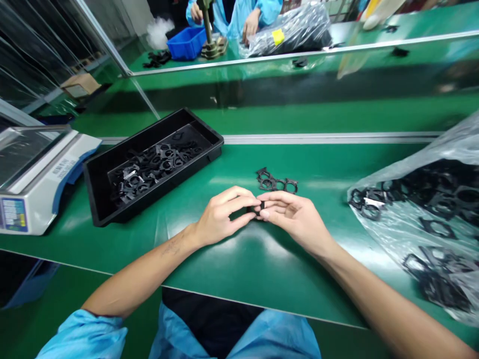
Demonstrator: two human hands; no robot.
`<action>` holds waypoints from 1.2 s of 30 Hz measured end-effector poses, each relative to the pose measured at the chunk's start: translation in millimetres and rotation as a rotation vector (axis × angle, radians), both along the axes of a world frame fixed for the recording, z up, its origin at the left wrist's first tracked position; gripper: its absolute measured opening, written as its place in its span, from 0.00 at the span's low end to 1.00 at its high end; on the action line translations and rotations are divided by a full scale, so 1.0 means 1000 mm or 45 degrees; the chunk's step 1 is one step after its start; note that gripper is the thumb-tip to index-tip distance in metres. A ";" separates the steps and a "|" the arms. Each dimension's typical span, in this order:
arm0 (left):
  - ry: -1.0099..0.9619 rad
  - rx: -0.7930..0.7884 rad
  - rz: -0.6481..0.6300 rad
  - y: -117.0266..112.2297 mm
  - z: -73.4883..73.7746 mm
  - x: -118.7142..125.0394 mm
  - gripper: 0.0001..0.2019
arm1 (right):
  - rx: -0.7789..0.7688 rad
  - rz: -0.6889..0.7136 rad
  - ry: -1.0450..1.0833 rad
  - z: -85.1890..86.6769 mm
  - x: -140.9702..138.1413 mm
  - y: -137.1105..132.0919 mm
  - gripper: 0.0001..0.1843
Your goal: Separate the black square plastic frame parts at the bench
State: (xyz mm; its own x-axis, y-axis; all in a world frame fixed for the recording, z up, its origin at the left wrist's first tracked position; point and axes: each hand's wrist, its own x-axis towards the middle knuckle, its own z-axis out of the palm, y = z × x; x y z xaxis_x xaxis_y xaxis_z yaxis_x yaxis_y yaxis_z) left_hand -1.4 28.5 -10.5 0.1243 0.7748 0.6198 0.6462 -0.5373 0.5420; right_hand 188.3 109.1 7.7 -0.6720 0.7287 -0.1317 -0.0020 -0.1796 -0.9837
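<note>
Both my hands meet over the middle of the green table (239, 259), fingertips close together. Between them is a small black plastic part (256, 209), mostly covered by the fingers. My left hand (226, 212) pinches it from the left with thumb and fingers. From the other side my right hand (294, 217) grips it the same way. Just beyond the fingertips lie a few black ring-shaped plastic parts (279, 183) in a loose cluster, apart from the hands.
At left, a black tray (130, 214) holds many similar parts, beside a white weighing scale (41, 184). A clear plastic bag (377, 234) spills black parts at right. Behind the metal rail (337, 138), a person in blue sleeves works near a blue bin (187, 44) and a wrapped bag (295, 32).
</note>
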 end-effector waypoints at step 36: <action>0.050 0.234 0.062 -0.001 0.001 -0.001 0.10 | -0.589 0.033 0.054 0.003 0.001 0.006 0.22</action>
